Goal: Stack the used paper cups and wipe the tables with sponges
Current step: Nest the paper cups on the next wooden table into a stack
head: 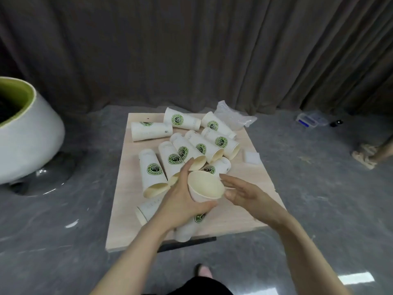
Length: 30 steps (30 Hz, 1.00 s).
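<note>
One paper cup [205,188], open mouth up and seemingly empty, is gripped by the left hand [182,201] above the desk [251,201]. Right hand [244,193] hovers beside it, fingers relaxed. Many empty logo cups [182,150] lie toppled on the desk.

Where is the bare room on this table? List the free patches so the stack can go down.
Bare wood shows along the table's right edge, from below the white sponge to the near right corner, and in the near left corner in front of the lying cups. The middle and far end are crowded with cups and a plastic bag. The left hand holds one cup.
</note>
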Each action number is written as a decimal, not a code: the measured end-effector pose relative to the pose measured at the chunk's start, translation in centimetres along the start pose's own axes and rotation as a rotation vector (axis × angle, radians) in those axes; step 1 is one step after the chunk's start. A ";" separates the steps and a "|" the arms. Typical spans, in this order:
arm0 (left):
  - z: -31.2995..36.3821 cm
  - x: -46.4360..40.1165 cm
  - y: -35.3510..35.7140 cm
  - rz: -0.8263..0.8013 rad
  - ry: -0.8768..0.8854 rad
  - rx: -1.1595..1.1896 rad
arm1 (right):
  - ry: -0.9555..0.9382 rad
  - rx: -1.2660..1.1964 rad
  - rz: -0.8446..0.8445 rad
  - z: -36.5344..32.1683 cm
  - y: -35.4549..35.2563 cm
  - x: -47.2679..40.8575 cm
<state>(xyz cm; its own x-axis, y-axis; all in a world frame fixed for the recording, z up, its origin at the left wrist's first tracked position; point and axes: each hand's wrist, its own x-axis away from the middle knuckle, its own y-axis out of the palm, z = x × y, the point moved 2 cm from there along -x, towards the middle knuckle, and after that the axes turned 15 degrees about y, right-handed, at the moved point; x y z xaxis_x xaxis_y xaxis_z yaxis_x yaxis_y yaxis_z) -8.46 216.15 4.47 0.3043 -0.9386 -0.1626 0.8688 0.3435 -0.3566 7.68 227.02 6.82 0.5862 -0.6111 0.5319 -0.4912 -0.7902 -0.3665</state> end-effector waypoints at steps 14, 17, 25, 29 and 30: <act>-2.5 3.8 -5.3 0.110 -0.269 -0.103 | -0.259 1.179 0.072 2.6 1.0 -14.8; -2.5 4.2 -5.7 0.147 -0.284 -0.088 | -0.290 1.231 0.033 2.5 0.9 -16.3; -2.9 4.3 -6.7 0.197 -0.349 -0.062 | -0.345 1.334 -0.002 2.9 0.7 -18.8; -2.7 3.1 -6.4 0.151 -0.334 -0.064 | -0.371 1.283 -0.015 2.7 0.0 -18.5; -2.6 2.7 -6.2 0.134 -0.326 -0.065 | -0.379 1.254 -0.007 2.5 -0.2 -18.3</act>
<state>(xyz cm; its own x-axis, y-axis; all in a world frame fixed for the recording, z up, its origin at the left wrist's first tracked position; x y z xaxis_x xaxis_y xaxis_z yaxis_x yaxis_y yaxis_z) -14.06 211.53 3.84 0.5315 -0.8426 0.0870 0.7895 0.4556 -0.4112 -1.35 238.26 -4.72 0.8307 -0.4196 0.3658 0.3220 -0.1739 -0.9306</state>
